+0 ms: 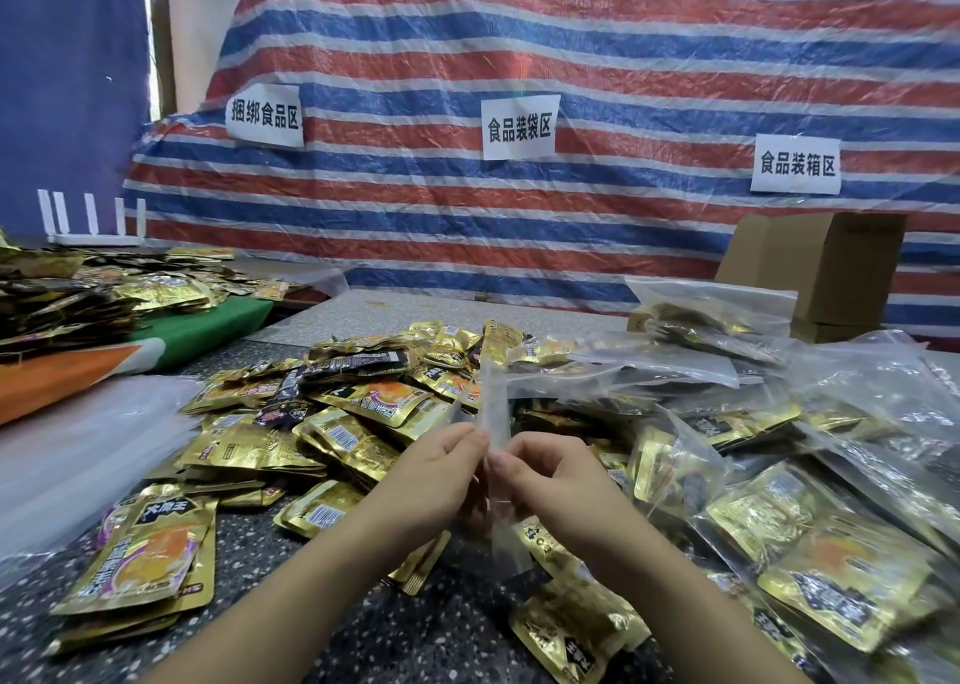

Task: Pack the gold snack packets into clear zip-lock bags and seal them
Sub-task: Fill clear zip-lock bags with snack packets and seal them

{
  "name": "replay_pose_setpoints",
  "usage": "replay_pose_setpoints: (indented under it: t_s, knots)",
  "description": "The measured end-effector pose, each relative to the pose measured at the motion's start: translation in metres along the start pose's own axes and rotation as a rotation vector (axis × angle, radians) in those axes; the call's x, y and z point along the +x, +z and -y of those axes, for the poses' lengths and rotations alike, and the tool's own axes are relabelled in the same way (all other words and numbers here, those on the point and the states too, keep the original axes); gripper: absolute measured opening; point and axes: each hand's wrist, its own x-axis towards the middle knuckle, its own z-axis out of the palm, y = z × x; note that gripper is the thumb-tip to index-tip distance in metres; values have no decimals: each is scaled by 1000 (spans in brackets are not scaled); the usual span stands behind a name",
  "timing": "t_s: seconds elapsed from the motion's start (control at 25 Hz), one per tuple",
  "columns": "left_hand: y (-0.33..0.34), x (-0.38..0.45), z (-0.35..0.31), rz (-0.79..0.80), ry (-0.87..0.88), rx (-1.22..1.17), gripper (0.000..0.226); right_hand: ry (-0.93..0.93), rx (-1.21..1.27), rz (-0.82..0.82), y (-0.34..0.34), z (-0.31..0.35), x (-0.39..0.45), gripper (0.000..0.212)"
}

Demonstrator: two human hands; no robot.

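Both hands meet at centre frame on one thin clear zip-lock bag (493, 423), held upright and edge-on to the camera. The left hand (426, 475) pinches its top edge between thumb and fingertips; the right hand (550, 481) pinches the same edge just beside it, fingers curled. The bag looks empty, so the step in hand is probably parting the mouth to open it, though I cannot tell whether the zip strip is already separated. To do it well: keep each pinch on a single layer of film, roll the thumbs apart rather than pull, and hold the mouth wide enough that a packet slides in flat without catching the strip. After filling, press along the zip from one end to the other so no gap is left. The loose pile of gold foil snack packets (332, 423) lies on the surface just beyond and to the left of the hands, within easy reach. Filled clear bags of gold packets (779, 501) are heaped to the right. The surface is dark speckled stone (363, 626); a stack of unused clear bags (78, 449) lies at left. Farther left, more gold packets sit on a green and orange cloth (171, 340). Behind hangs a red, white and blue striped tarpaulin (571, 49) with three white paper signs (519, 127); brown cardboard boxes (831, 268) stand at right.
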Motion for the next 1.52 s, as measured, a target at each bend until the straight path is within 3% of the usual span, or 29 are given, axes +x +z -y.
replay_pose_setpoints:
  t_s: [0.28,0.56,0.84,1.04,1.2,1.32,1.44,1.52]
  knots:
    - [-1,0,0,-39,-2,84,29,123,149,135,-6,4,-2,31]
    - [3,-3,-1,2,59,69,38,16,-122,31,6,1,0,15]
    - [3,-2,0,15,86,45,33,-50,-208,-189,5,-4,3,35]
    - [1,-4,2,71,54,64,30,-98,-377,-72,8,-3,-3,17]
    - [-1,-3,2,46,45,-80,27,-61,-292,-157,6,-2,1,26]
    - [2,-2,6,-34,132,135,26,-49,-357,-186,6,-4,0,29]
    - [3,-4,8,-88,280,477,21,-115,-642,-166,5,-7,-3,31]
    - [3,-4,8,-104,335,583,18,-165,-773,-145,5,-6,-4,31]
